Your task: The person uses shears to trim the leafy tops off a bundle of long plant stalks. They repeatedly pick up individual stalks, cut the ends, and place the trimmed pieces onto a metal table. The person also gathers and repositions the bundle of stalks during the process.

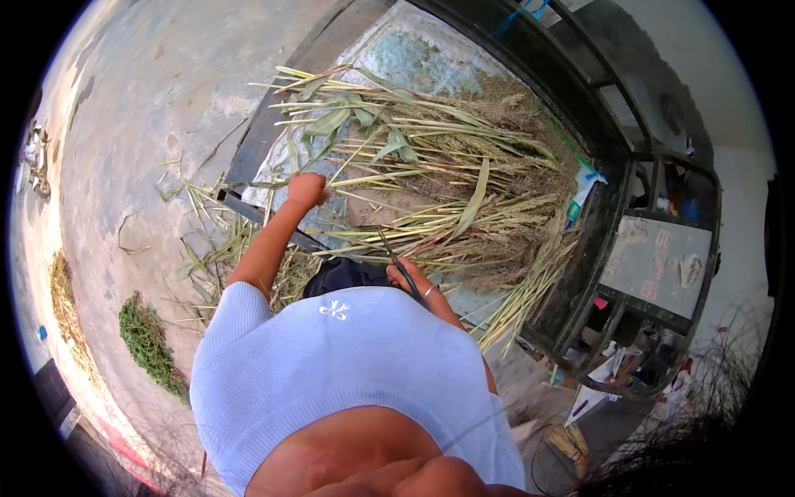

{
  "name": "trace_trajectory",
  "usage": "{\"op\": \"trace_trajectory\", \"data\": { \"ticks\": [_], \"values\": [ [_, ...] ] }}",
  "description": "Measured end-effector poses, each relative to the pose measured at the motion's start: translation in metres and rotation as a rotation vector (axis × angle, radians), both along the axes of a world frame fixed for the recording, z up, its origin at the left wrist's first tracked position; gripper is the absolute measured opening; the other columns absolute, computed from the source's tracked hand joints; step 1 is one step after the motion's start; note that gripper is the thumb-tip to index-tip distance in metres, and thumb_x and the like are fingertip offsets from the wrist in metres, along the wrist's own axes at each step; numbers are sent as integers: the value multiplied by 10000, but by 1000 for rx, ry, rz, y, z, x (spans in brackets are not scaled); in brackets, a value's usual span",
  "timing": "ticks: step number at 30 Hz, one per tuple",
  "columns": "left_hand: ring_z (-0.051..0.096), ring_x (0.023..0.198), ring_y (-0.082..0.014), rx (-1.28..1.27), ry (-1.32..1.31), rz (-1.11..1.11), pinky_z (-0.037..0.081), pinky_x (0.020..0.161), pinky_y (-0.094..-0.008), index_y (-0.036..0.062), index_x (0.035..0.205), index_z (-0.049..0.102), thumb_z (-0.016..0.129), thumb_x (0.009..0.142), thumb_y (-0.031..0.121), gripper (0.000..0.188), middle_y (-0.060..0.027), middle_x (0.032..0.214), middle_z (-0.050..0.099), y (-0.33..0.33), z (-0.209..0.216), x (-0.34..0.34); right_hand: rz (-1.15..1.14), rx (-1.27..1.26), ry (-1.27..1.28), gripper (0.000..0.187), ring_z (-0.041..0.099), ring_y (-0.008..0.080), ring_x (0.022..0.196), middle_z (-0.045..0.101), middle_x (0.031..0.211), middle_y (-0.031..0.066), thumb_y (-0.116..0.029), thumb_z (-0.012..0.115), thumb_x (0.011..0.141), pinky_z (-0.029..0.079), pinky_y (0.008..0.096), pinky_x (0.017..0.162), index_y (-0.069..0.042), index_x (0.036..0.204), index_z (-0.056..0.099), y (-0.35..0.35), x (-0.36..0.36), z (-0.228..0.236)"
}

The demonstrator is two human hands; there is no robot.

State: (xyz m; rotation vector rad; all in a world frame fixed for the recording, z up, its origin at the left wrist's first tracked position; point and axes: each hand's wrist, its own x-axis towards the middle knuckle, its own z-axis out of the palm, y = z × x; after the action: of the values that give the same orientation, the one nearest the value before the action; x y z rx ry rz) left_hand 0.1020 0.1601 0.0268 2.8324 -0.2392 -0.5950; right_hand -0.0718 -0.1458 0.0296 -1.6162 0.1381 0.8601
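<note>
My left hand (308,190) is closed in a fist at the cut ends of the stalks, over the near left edge of the flat bed. A dry leafy stalk (258,184) sticks out from it to the left. In front of my chest, my right hand (404,272) is wrapped around a long, thin, dark hand tool (387,244) that points away from me; whether it is a knife or shears I cannot tell. Beyond both hands lie bundles of grain stalks (431,132), their seed heads (517,236) toward the right and their pale cut ends toward the left.
The stalks rest on a pale sheet (397,41) in a dark metal-framed bed (609,124). A rack (654,265) with assorted items stands at its right. Trimmed leaves and stalks (219,248) litter the floor at left, near a green plant heap (149,344).
</note>
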Motion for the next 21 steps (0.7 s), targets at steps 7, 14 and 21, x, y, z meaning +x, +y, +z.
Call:
{"op": "trace_trajectory", "data": {
  "ticks": [7,14,21],
  "values": [
    [588,646,-323,-210,-84,233,458,561,-433,81,738,596,615,724,311,231,-131,667,597,-10,26,-62,123,-31,163,525,494,94,571,497,703,26,-524,499,827,419,242,457,-37,1016,449,58,39,28],
    [588,650,-312,-200,-85,298,443,546,-430,94,952,519,646,721,324,350,-117,656,598,-26,38,-98,-1,-111,402,522,476,124,454,448,551,44,-567,435,830,368,243,356,-52,866,518,93,55,46],
    [591,673,-308,-449,106,450,452,591,-410,53,724,608,634,736,347,295,-140,678,608,17,-8,-88,248,-397,-291,472,541,310,573,535,592,178,-458,550,797,412,381,557,-13,639,557,75,41,19]
  ]
}}
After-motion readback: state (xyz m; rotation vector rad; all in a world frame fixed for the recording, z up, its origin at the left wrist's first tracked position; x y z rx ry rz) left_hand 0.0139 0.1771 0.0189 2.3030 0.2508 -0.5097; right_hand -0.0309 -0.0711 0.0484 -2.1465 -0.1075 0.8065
